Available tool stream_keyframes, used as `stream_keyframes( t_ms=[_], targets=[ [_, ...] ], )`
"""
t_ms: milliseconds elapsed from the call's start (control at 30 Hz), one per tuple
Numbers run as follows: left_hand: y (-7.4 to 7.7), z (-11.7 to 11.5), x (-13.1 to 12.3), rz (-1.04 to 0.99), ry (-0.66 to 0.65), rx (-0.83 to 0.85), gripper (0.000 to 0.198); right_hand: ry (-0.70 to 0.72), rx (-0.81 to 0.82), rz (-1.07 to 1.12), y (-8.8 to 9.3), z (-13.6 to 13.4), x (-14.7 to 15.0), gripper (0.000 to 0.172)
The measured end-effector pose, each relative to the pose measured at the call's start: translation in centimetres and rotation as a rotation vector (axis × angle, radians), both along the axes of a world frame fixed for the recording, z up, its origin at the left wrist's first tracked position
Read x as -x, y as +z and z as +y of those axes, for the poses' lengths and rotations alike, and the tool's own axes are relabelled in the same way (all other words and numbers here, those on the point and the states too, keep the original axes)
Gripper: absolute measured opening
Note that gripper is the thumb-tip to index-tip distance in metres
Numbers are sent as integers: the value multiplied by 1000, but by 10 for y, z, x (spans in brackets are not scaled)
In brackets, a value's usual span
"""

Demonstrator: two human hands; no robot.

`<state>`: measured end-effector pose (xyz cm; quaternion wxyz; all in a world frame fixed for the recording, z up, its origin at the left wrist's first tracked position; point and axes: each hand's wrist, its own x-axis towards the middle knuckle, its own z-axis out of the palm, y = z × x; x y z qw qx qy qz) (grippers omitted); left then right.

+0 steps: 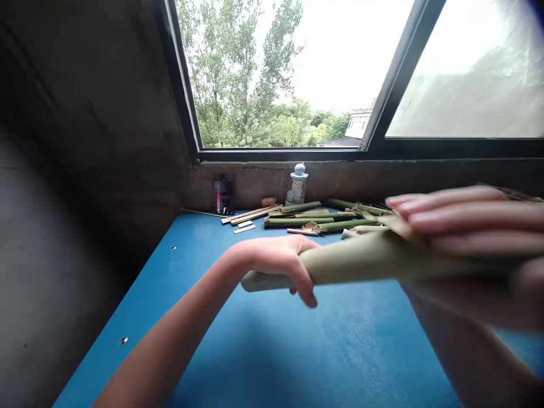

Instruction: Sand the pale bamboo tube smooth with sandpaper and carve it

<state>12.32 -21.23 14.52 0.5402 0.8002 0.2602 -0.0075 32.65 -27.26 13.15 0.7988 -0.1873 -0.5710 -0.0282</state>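
A long pale green bamboo stalk (352,262) is held level above the blue table (263,351). My left hand (278,265) wraps round its far end, thumb hanging down in front. My right hand (467,232) is close to the camera and blurred; its fingers lie along the top of the stalk's near end, with the thumb under it.
Several green bamboo pieces (310,218) and pale split strips (250,216) lie at the back of the table under the window sill. A small clear bottle (297,186), a coil of twine (268,201) and a dark object (224,194) stand there too. A concrete wall runs along the left.
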Motion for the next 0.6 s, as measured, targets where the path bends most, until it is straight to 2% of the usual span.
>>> stream_keyframes(
  t_ms=[33, 67, 100, 167, 233, 300, 367, 433, 500, 600],
  targets=[
    [1, -3, -2, 5, 144, -221, 37, -21, -191, 29, 2, 17, 2, 45],
    [1, -5, -4, 36, 297, -478, 33, -52, -206, 64, 2, 34, 4, 45],
    [1, -6, -5, 94, 442, -746, 30, -92, -100, 76, 1, 51, 6, 46],
    [0, -5, -4, 255, 657, -1194, 27, -57, 61, 70, -5, 76, 11, 42],
    [-1, -1, -1, 376, 744, -1414, 28, 21, 185, 113, -14, 89, 16, 40],
    [-1, 3, 3, 422, 726, -1437, 28, 121, 288, 201, -22, 94, 20, 41],
    [-2, 7, 6, 407, 670, -1315, 27, 221, 401, 251, -27, 94, 22, 39],
    [-8, 12, 8, 297, 587, -1013, 26, 271, 433, 216, -27, 90, 21, 37],
    [-20, 17, 6, 130, 459, -531, 26, 249, 339, 103, -25, 81, 19, 34],
    [-42, 22, 0, -30, 148, 225, 28, 218, 81, -58, -17, 62, 14, 32]
  ],
)
